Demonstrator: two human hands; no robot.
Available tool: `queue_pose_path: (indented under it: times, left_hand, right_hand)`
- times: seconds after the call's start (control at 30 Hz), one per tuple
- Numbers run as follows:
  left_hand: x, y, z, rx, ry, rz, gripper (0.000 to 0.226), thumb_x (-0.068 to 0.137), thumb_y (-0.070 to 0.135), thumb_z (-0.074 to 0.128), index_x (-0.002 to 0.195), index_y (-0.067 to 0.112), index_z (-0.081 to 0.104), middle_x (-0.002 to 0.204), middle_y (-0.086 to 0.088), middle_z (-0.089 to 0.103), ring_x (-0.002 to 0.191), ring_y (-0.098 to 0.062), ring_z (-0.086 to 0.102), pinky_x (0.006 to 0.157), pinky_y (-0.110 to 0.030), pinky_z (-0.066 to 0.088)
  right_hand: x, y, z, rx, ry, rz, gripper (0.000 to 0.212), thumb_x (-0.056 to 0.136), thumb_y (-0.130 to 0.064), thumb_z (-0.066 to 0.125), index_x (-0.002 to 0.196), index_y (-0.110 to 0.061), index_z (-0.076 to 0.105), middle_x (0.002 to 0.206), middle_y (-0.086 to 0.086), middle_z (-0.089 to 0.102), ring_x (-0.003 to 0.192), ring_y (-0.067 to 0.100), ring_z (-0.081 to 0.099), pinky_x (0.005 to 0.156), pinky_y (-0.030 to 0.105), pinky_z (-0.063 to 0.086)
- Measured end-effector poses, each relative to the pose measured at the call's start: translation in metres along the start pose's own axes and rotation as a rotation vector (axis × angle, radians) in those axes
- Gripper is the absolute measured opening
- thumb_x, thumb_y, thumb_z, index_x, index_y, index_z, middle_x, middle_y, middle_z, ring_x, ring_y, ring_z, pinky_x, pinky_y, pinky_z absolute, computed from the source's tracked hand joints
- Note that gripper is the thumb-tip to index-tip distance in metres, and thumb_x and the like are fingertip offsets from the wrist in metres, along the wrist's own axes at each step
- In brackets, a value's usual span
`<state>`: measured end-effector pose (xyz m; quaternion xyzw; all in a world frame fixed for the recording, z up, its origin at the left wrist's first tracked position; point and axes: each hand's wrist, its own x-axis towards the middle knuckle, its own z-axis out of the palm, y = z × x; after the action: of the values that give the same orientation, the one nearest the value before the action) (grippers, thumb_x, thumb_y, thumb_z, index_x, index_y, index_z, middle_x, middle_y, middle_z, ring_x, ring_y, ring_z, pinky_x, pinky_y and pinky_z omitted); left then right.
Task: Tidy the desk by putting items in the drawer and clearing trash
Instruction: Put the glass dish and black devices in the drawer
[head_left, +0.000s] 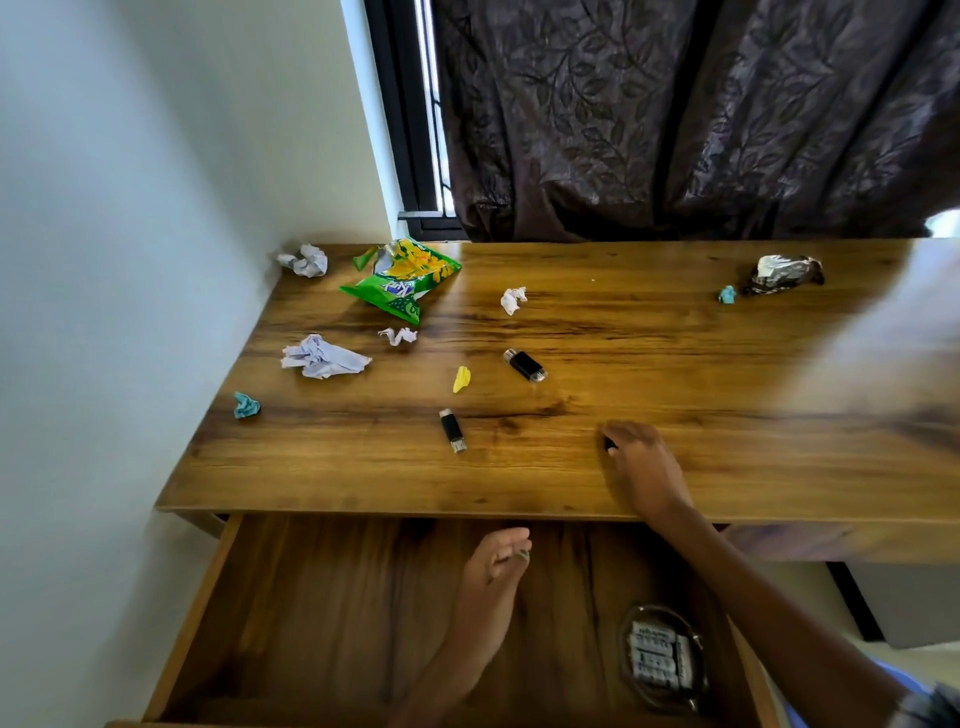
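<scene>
- Wall (130, 260), plain and pale, runs along the desk's left edge; dark leaf-pattern curtain (701, 119) hangs behind the back edge.
- Desk (675, 374) is glossy wood-grain laminate, its drawer (322, 613) pulled open under the front edge.
- Crumpled white paper (306, 261) sits in the back-left corner, a bigger wad (322, 357) lies along the left edge, and a teal scrap (246, 406) is nearer the front-left.
- Torn green chip bag (402, 278), shiny plastic, lies near the back edge.
- Black USB stick (452, 430) sits mid-front, long axis roughly front to back, metal plug toward the front edge.
- Yellow scrap (461, 379) lies just beside a second USB stick (524, 365), which lies diagonally, plug end toward front-right.
- Left hand (491, 571) hovers over the drawer, fingers loosely curled around something small and greenish.
- Right hand (641, 462) rests on the desk near the front edge, fingertips pinching a small dark object, can't tell what.
- Round glass dish (662, 660) holding white blister packs sits in the drawer's right side.
- Crinkled foil wrapper (784, 274) lies toward the back-right.
</scene>
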<state>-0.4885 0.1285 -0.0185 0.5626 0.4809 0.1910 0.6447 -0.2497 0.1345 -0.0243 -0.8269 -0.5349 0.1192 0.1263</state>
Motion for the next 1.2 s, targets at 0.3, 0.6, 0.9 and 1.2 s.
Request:
queue_pose_path:
  times: [0.3, 0.6, 0.9, 1.2]
  left_hand:
    - [0.023, 0.026, -0.017, -0.902, -0.157, -0.435, 0.046, 0.098, 0.038, 0.037, 0.117, 0.002, 0.060, 0.118, -0.018, 0.066, 0.105, -0.028, 0.065, 0.093, -0.038, 0.051]
    - [0.038, 0.020, -0.055, -1.157, -0.100, -0.400, 0.036, 0.098, 0.025, 0.043, 0.112, 0.001, 0.065, 0.105, -0.015, 0.070, 0.089, -0.026, 0.071, 0.083, -0.039, 0.055]
    - [0.040, 0.012, -0.072, -1.222, -0.117, -0.357, 0.043, 0.089, 0.028, 0.049, 0.122, 0.002, 0.061, 0.126, -0.017, 0.062, 0.112, -0.030, 0.063, 0.100, -0.044, 0.047]
    - [0.055, 0.017, -0.069, -1.226, -0.080, -0.340, 0.051, 0.090, 0.036, 0.049, 0.126, 0.000, 0.055, 0.122, -0.020, 0.064, 0.112, -0.029, 0.061, 0.096, -0.041, 0.049]
  right_hand:
    - [-0.046, -0.087, -0.005, 0.384, -0.244, -0.319, 0.057, 0.078, -0.046, 0.066, 0.130, -0.042, 0.045, 0.118, -0.020, 0.052, 0.109, -0.006, 0.046, 0.086, 0.011, 0.035]
    - [0.077, -0.095, -0.010, 0.253, 0.102, -0.122, 0.035, 0.090, -0.020, 0.057, 0.124, -0.012, 0.056, 0.127, 0.008, 0.054, 0.115, 0.021, 0.050, 0.098, 0.037, 0.043]
    - [0.116, -0.082, 0.020, 0.126, 0.179, 0.092, 0.032, 0.087, -0.012, 0.057, 0.119, -0.010, 0.059, 0.109, 0.014, 0.064, 0.096, 0.028, 0.059, 0.077, 0.038, 0.052]
    - [-0.028, -0.139, 0.018, 0.598, 0.050, -0.090, 0.037, 0.081, -0.029, 0.069, 0.116, -0.033, 0.056, 0.096, -0.025, 0.059, 0.082, -0.010, 0.060, 0.064, 0.007, 0.048]
